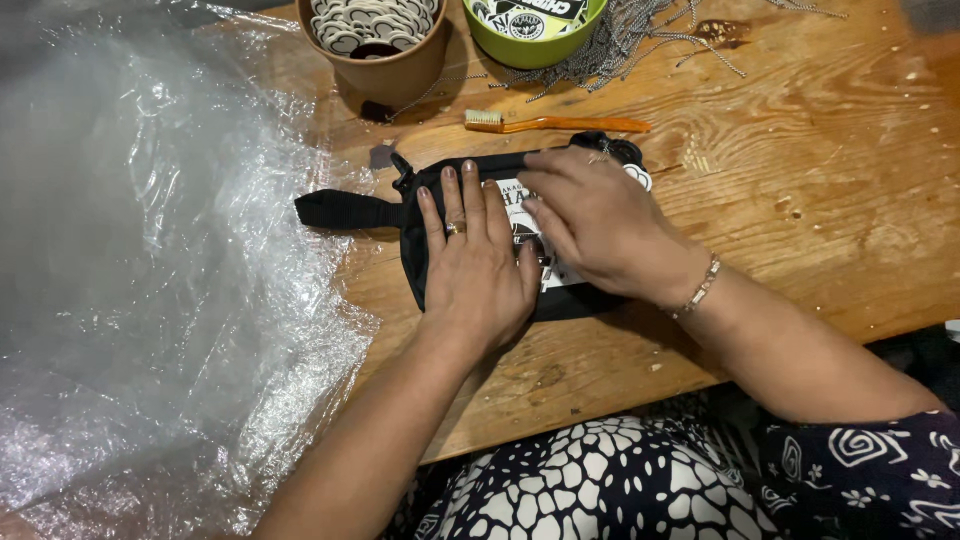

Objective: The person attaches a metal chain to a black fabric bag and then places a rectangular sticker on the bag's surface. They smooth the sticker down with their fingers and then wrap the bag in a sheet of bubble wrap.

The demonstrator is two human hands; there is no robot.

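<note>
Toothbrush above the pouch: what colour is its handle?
Orange, with pale bristles; the toothbrush lies on the wooden table, seen in the head view.

white rectangular label (pixel 522 215) on black pouch (pixel 420 200) under both hands, clear plastic wrapping sheet (pixel 150 250) at left

Left hand (pixel 478 262) and right hand (pixel 598 222) flat, palms down

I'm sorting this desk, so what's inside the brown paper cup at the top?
The brown paper cup holds a stack of round black-and-white patches filling its mouth. Anything beneath them, down to the cup's bottom, is covered and cannot be seen.
</note>
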